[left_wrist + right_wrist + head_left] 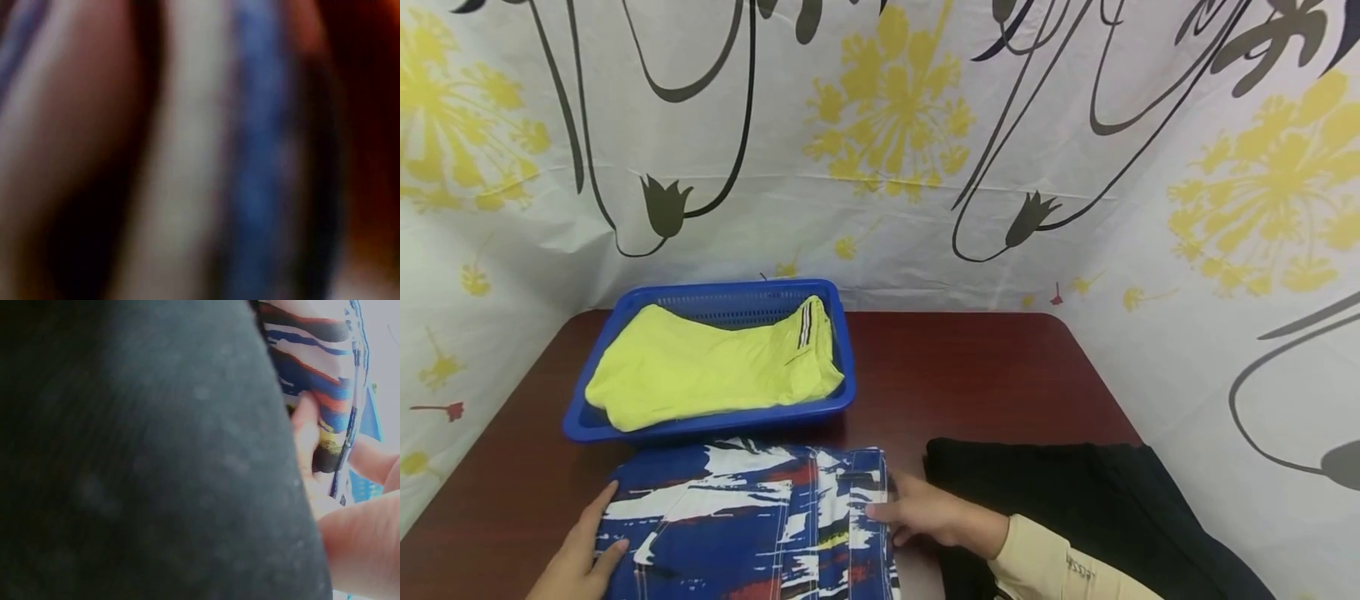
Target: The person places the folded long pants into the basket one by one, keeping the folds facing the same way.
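A folded blue, white and red patterned garment point(745, 525) lies at the table's front edge. My left hand point(583, 546) rests on its left edge, fingers straight and thumb on the cloth. My right hand point(917, 512) lies at its right edge, fingers stretched onto the fold. In the right wrist view a fingertip point(305, 428) touches the patterned garment point(312, 369), with black cloth point(137, 456) filling the left side. The left wrist view is a close blur of blue and white cloth point(250, 156).
Just behind the patterned garment stands a blue plastic basket point(848, 350) holding a folded yellow-green garment point(700, 367). A black garment point(1075, 500) lies at the front right under my right forearm. The dark red table point(970, 375) is walled by a flowered curtain point(887, 167).
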`<state>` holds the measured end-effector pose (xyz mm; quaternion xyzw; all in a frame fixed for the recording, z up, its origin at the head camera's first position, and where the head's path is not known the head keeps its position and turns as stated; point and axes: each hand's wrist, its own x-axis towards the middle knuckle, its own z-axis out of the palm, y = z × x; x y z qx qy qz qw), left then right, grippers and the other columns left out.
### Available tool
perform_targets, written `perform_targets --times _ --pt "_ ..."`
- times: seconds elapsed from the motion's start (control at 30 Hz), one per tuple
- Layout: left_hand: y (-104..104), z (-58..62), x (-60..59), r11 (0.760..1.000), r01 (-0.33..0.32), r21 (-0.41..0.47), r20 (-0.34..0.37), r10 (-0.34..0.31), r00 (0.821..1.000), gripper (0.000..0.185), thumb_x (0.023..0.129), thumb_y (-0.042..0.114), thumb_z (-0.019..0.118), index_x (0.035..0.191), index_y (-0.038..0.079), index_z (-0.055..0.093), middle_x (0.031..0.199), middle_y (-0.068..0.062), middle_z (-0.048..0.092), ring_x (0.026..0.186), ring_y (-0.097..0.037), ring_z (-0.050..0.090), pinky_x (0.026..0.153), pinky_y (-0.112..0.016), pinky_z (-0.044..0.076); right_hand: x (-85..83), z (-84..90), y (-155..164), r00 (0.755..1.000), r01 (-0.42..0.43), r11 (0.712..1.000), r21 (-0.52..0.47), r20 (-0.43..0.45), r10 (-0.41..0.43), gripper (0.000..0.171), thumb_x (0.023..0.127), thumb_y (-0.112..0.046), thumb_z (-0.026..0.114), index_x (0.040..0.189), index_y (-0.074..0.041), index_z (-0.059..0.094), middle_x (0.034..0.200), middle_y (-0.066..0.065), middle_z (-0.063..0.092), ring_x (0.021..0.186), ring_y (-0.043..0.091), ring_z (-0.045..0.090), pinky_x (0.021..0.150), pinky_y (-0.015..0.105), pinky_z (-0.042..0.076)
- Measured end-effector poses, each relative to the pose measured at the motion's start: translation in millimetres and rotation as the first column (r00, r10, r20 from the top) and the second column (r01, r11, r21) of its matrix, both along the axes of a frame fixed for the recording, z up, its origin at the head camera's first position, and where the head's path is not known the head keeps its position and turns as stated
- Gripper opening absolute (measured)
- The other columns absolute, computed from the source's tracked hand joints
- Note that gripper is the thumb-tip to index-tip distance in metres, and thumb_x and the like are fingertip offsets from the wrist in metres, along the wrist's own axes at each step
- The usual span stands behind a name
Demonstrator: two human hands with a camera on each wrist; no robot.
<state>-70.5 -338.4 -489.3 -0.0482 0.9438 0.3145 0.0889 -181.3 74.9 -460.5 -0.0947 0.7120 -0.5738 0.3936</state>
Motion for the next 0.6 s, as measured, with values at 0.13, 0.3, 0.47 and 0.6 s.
perform_targets --times 0.13,0.3,0.47,0.6 --pt "1.9 10.4 -0.3 0.998 -0.063 0.021 0.12 0.06 0.991 0.075 0.098 0.009 0.049 0.149 -0.008 -0.004 0.139 -0.042 0.021 0.122 -0.061 0.035 0.098 -0.071 0.033 -2.0 1.4 -0.8 1.0 -0.002 1.0 -0.023 -0.017 0.001 0.053 0.09 -0.012 0.065 0.134 0.003 0.04 0.09 0.007 0.069 0.068 0.013 0.059 0.049 0.023 0.042" --pt "4.1 19.0 -1.8 0.997 -0.068 0.028 0.149 0.063 0.987 0.075 0.099 0.008 0.048 0.15 -0.007 -0.005 0.141 -0.043 0.02 0.124 -0.06 0.035 0.1 -0.07 0.032 -3.5 5.2 -1.8 0.999 0.0 0.999 -0.032 -0.035 -0.001 0.051 0.089 -0.011 0.065 0.133 0.002 0.041 0.089 0.006 0.069 0.066 0.013 0.057 0.047 0.023 0.038" --pt "4.5 21.0 -0.1 0.997 -0.076 0.032 0.183 0.069 0.981 0.074 0.1 0.01 0.046 0.15 -0.005 -0.006 0.141 -0.044 0.019 0.124 -0.06 0.037 0.099 -0.069 0.033 -2.8 6.5 -2.5 0.999 0.005 1.0 -0.016 -0.032 -0.006 0.058 0.089 -0.013 0.066 0.136 0.002 0.036 0.084 0.004 0.068 0.059 0.012 0.051 0.045 0.022 0.036" --pt "3.1 18.8 2.8 0.995 -0.08 0.063 0.189 0.066 0.98 0.07 0.101 0.008 0.041 0.15 -0.004 -0.007 0.141 -0.044 0.017 0.125 -0.061 0.034 0.101 -0.07 0.031 -1.3 6.5 -1.5 1.0 -0.001 1.0 -0.027 -0.003 0.001 0.059 0.089 -0.014 0.066 0.137 0.003 0.035 0.084 0.003 0.069 0.059 0.01 0.051 0.046 0.021 0.036"
